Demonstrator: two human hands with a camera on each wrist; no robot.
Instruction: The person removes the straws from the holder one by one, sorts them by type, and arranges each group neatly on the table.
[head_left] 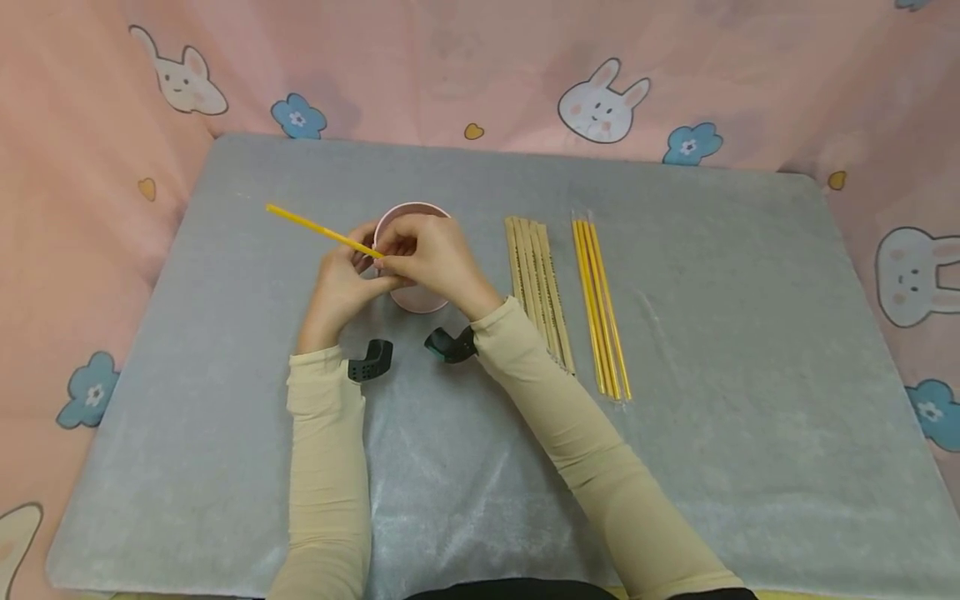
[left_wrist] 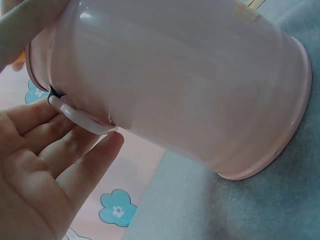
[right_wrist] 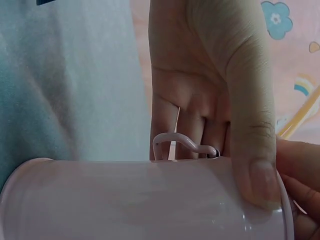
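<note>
A pink cup with a looped side handle stands on the grey cloth, its rim just under my hands. My left hand holds the cup near the rim, thumb across the wall and the other fingers by the handle. In the left wrist view, the cup's smooth wall fills much of the picture. My right hand pinches one end of a yellow straw above the cup's left rim. The straw slants up to the left, its far end sticking out past my left hand.
Right of the cup lie several sticks in brown paper wrappers, partly hidden by my right sleeve. Beside them are several yellow straws in clear wrappers. A pink curtain with rabbits and flowers surrounds the grey table.
</note>
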